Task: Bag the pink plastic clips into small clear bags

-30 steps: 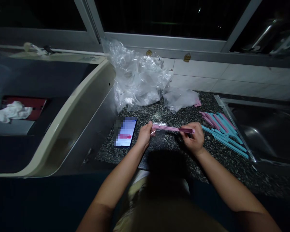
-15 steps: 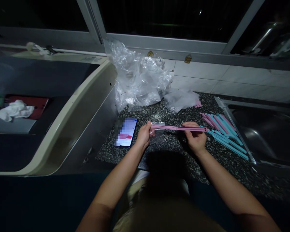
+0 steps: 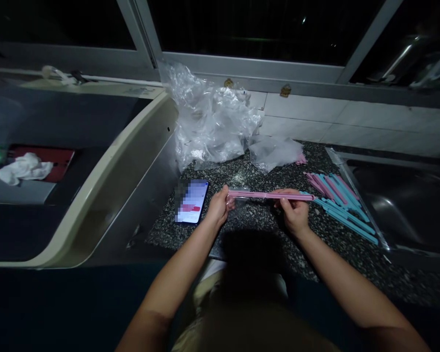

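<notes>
Two hands [image 3: 219, 205] are holding one long pink strip [image 3: 253, 195]. Several loose pink strips [image 3: 315, 185] and several blue strips [image 3: 352, 225] are overlapping, hiding their exact numbers. One phone [image 3: 195, 198], one sink [image 3: 399, 195], one white cloth [image 3: 25, 168] and two brass-coloured fittings [image 3: 285, 91] are also showing.

Left hand [image 3: 218, 208], centre of frame, grips the left end of a long, slim pink plastic strip [image 3: 254, 195], lying nearly level across the picture. Clear plastic film [image 3: 244, 189] shows beside that end. Right hand [image 3: 296, 215], right of centre, pinches the strip near its right end, thumb in front. Lit phone with a dark edge [image 3: 195, 204] lies left of the left hand on the black speckled stone counter [image 3: 220, 173]. Pink and light-blue plastic strips [image 3: 349, 224] lie loosely heaped at right, beside a dark metal sink [image 3: 399, 193]. Crumpled clear plastic bags [image 3: 212, 122]: upper centre. White crumpled cloth [image 3: 27, 168]: far left.
</notes>
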Demonstrator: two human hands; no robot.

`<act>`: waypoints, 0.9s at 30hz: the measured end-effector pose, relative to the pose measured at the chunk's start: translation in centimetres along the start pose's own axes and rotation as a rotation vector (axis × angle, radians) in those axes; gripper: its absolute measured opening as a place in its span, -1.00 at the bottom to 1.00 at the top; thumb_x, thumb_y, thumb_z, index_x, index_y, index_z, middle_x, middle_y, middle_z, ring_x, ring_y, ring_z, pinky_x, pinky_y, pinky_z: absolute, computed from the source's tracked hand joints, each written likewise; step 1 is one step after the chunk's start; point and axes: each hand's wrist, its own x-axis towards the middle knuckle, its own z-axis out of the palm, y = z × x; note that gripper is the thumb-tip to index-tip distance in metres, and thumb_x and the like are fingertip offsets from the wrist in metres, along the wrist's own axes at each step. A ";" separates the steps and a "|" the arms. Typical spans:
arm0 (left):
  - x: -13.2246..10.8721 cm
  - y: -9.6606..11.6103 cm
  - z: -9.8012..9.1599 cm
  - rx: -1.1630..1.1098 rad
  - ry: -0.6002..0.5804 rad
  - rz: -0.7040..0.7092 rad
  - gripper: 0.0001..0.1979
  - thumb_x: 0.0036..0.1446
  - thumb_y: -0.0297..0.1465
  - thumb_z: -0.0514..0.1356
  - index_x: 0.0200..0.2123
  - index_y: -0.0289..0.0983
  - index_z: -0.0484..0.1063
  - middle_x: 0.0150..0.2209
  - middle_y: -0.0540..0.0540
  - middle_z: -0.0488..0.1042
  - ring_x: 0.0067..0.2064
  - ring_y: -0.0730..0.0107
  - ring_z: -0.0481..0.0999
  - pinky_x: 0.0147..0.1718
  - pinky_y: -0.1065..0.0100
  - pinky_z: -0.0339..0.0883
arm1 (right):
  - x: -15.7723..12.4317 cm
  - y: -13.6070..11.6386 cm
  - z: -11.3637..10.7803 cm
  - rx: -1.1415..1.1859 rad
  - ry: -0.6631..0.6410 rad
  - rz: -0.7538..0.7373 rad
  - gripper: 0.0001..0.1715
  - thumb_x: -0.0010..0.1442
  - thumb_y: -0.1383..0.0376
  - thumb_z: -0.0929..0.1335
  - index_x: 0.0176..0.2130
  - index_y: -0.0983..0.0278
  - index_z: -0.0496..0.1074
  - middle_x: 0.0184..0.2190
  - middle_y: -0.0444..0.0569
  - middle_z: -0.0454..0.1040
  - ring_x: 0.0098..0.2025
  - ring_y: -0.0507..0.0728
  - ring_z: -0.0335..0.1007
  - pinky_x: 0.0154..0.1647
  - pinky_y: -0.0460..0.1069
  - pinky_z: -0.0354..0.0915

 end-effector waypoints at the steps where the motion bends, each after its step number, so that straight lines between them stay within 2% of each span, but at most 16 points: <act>1: 0.0 -0.1 0.0 0.022 0.004 0.017 -0.55 -0.02 -0.09 0.17 -0.67 -0.29 0.12 -0.78 0.14 0.07 -0.73 0.67 0.04 -0.71 0.52 -0.03 | 0.0 0.1 -0.1 0.005 -0.011 -0.012 -0.80 0.12 0.16 0.29 -0.31 0.24 0.30 -0.34 0.00 0.45 -0.44 0.05 0.36 -0.54 -0.05 0.31; 9: 0.3 -0.7 -0.4 0.261 0.043 0.201 -0.52 -0.02 -0.05 0.13 -0.73 -0.30 0.17 -0.78 0.11 0.12 -0.71 0.63 0.08 -0.67 0.48 -0.01 | 0.3 0.4 -0.4 -0.193 -0.119 -0.153 -0.86 0.11 0.25 0.30 -0.29 0.24 0.36 -0.33 -0.01 0.44 -0.24 0.12 0.38 -0.18 0.09 0.33; 16: 0.3 -0.9 -0.5 0.324 0.022 0.254 -0.50 -0.07 0.01 0.12 -0.73 -0.29 0.18 -0.78 0.09 0.14 -0.70 0.61 0.10 -0.65 0.47 -0.02 | 0.5 0.8 -0.3 -0.392 -0.173 -0.258 -0.89 0.08 0.26 0.34 -0.34 0.24 0.42 -0.40 -0.06 0.45 -0.34 0.08 0.39 -0.29 0.04 0.37; 22: -0.1 -0.6 -0.2 0.323 -0.014 0.220 -0.49 -0.11 0.04 0.13 -0.72 -0.29 0.18 -0.78 0.09 0.14 -0.68 0.60 0.11 -0.63 0.48 0.00 | 0.7 0.1 -0.4 -0.565 -0.210 -0.397 -0.90 0.07 0.25 0.35 -0.38 0.25 0.42 -0.46 -0.07 0.48 -0.41 0.07 0.39 -0.35 0.01 0.35; 27: -0.1 -0.6 -0.3 0.226 -0.080 0.169 -0.51 -0.17 0.02 0.19 -0.68 -0.31 0.22 -0.74 0.10 0.16 -0.67 0.62 0.11 -0.63 0.47 0.03 | 0.6 -0.2 -0.6 -0.624 -0.182 -0.401 -0.92 0.09 0.27 0.33 -0.40 0.23 0.41 -0.49 -0.08 0.48 -0.42 0.08 0.39 -0.37 0.01 0.34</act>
